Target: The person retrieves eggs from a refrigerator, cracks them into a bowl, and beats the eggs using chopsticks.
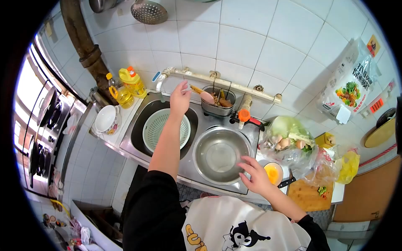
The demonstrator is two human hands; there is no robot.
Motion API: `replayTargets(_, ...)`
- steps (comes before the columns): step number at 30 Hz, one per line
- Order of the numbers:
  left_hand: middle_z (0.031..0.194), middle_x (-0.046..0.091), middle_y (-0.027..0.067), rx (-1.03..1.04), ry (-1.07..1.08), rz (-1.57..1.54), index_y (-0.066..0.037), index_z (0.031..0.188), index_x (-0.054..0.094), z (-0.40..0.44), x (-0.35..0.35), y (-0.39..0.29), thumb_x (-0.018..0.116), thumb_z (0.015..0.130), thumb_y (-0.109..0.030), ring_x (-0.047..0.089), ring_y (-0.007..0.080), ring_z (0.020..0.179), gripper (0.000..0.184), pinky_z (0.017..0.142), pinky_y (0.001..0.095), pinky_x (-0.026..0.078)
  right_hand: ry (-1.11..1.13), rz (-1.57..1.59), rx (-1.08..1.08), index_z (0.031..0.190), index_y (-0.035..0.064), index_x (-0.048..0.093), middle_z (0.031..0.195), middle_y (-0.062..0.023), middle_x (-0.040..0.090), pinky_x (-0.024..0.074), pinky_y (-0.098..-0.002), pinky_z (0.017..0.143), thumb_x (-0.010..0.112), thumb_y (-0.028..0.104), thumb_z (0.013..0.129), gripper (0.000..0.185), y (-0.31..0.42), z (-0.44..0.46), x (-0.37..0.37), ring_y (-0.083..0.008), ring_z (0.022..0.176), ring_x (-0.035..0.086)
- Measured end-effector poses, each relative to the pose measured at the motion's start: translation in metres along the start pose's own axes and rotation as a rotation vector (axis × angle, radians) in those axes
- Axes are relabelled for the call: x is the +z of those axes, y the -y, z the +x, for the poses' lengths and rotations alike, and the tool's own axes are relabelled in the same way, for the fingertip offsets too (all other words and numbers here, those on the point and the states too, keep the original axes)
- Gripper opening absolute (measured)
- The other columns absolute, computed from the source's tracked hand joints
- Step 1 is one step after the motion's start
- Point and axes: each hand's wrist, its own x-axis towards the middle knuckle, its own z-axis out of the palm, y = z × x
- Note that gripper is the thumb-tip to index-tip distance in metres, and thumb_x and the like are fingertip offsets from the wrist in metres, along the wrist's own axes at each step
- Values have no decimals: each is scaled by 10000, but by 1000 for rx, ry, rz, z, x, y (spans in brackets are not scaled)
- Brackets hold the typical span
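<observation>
My left hand (180,99) is raised over the back of the sink, between the faucet (160,80) and the wire utensil basket (217,109). Its fingers stretch upward and loosely apart, with nothing visible in them. Below that arm, a pale green colander (150,133) sits in the dark sink basin (136,134). My right hand (253,175) is open, fingers spread, at the right rim of a large steel basin (205,161); whether the fingertips touch it I cannot tell. Beside this hand stands a bowl of beaten egg (273,172).
A black-handled knife (286,182) lies by a cutting board (307,196) with chopped green bits. Bags of vegetables (289,142) crowd the right counter. Oil bottles (132,83) and a white enamel pot (107,120) stand at left. A skimmer (149,12) hangs above.
</observation>
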Motion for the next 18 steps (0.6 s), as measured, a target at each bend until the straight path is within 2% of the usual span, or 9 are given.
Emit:
replayTargets(3, 1052, 644, 110, -16, 104, -22, -58, 1195, 571, 10, 2, -6, 610, 805, -38, 631, 166, 869, 392, 763, 277, 490, 3, -22, 81, 1115, 75, 583, 1235, -144, 497, 500, -355, 816, 660, 54, 762, 362, -2, 3, 1, -307, 963, 582)
replayTargets(6, 944, 674, 100, 56, 189, 196, -39, 1086, 635, 27, -2, 3, 624, 800, -62, 638, 157, 834, 287, 749, 280, 492, 6, -38, 106, 1107, 76, 588, 1231, -143, 500, 498, -356, 831, 660, 58, 765, 349, 2, 9, 1, -304, 972, 582)
replayTargets(9, 879, 681, 133, 75, 229, 120, -32, 1002, 669, 28, -7, -5, 624, 801, -74, 658, 202, 816, 211, 742, 302, 509, -6, -52, 96, 1101, 78, 593, 1228, -141, 501, 499, -355, 838, 660, 57, 767, 341, 4, 14, 1, -303, 981, 584)
replayTargets(15, 861, 681, 126, 93, 254, 93, -33, 995, 672, 31, -8, -6, 648, 794, -95, 661, 204, 794, 212, 734, 300, 509, -31, -48, 104, 1094, 85, 602, 1230, -141, 501, 509, -352, 816, 664, 60, 766, 335, 1, 11, 8, -304, 970, 594)
replayTargets(18, 859, 682, 122, 167, 240, 98, -34, 968, 681, 29, -7, -8, 653, 795, -102, 660, 205, 774, 188, 720, 297, 509, -24, -46, 114, 1094, 88, 604, 1226, -139, 504, 512, -349, 807, 666, 59, 765, 336, 2, 11, 9, -302, 960, 600)
